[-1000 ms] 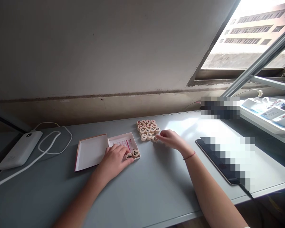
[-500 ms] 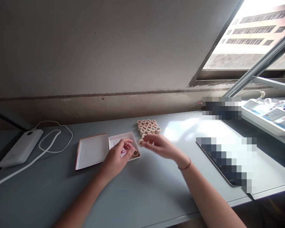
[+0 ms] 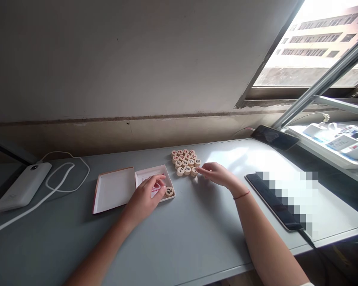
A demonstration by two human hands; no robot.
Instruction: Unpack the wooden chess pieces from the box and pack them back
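Observation:
Round wooden Chinese chess pieces stand in close rows on the desk, some with red characters and some with black. At the front right of these rows, my right hand pinches a chess piece between thumb and fingers. My left hand hovers over a shallow white box, its fingers half bent and apart from the thumb. Near that thumb lies a black-lettered chess piece in the box's corner. The hand hides part of the box's inside. Left of the box is its lid, lying inside up.
On the grey desk, a white power bank with a looping white cable is at the left. A tablet lies to the right, and a phone leans at the back near a white tray.
My right hand has moved right, away from the box, with a chess piece to the front row's right end. More of that row shows now. The left hand stays over the box.

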